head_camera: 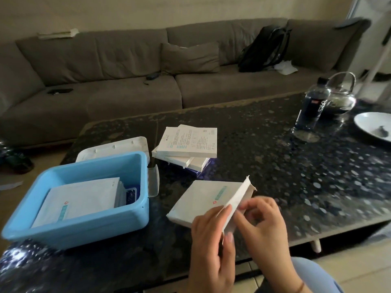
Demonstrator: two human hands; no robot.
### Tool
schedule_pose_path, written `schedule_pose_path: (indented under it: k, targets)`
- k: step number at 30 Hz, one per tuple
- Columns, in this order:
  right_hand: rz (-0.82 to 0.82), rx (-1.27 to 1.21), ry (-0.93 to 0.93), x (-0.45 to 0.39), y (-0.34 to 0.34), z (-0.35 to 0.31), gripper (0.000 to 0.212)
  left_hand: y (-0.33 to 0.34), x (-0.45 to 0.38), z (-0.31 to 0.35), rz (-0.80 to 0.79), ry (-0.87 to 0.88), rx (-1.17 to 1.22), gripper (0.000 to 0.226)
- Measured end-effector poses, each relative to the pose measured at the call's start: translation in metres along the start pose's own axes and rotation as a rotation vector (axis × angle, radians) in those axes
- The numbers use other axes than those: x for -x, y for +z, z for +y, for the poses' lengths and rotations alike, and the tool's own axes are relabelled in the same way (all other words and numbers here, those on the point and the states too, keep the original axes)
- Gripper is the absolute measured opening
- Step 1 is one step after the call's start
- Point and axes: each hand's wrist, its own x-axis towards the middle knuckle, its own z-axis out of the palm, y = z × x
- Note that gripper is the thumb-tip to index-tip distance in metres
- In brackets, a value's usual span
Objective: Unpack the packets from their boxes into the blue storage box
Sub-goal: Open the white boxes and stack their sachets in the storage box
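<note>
Both hands working on a flat white box point(203, 199) at about 5 o'clock, held tilted just above the dark speckled table point(275, 157). Left hand point(209, 235) wrapped round the near edge of the box, thumb laid along the end. Right hand point(260, 220) pinching the opened end flap point(239, 197) between thumb and fingertips, flap lifted and pointing up toward 12. Hard to say if anything is sliding out yet, bit blurry there.

Blue storage box point(88, 223) sitting at 8 o'clock on the table, near the left hand but not touching it. Already a stack of white packets point(82, 199) lying flat inside, with something dark blue point(132, 195) tucked against the right-hand wall. White lid point(114, 148) lying upside down just behind the blue box, touching or nearly so.

Pile of more white boxes point(188, 142) dead centre, roughly 11 o'clock from the hands, stacked a bit skewed, a blue one peeking out underneath.

Off at 2 o'clock: dark water bottle point(311, 106), glass kettle point(342, 96) right behind it, white plate point(372, 125) at the edge. Grey sofa point(127, 66) across the back with a black backpack point(264, 49) on it
</note>
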Motion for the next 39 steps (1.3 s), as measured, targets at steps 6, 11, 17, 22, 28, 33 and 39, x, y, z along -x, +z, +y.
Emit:
schedule_pose_path:
  k: [6,11,17,22,28,33,39]
  targets:
    - [-0.203,-0.067,0.262,0.002,-0.002,0.004,0.017,0.002,0.008,-0.004,-0.057,0.03,-0.064,0.052]
    - [-0.238,0.086,0.307,-0.001,-0.002,0.001,0.018,0.0,0.009,-0.006,-0.099,0.043,-0.088,0.047]
    - [-0.274,-0.002,0.381,-0.004,-0.005,-0.005,0.021,0.002,0.011,-0.008,-0.126,0.057,-0.106,0.053]
    - [-0.302,0.007,0.366,-0.003,-0.008,-0.007,0.021,0.004,0.01,-0.009,-0.127,0.029,-0.107,0.047]
    - [-0.282,0.07,0.316,-0.001,-0.034,0.001,0.03,0.003,0.01,-0.011,-0.141,0.039,-0.097,0.05]
    - [-0.011,-0.536,0.607,0.01,-0.065,0.011,0.027,0.008,0.008,-0.014,-0.109,0.087,-0.115,0.049]
    - [0.021,-0.885,0.692,0.011,-0.092,0.014,0.017,0.022,0.023,-0.019,-0.176,0.099,-0.193,0.048]
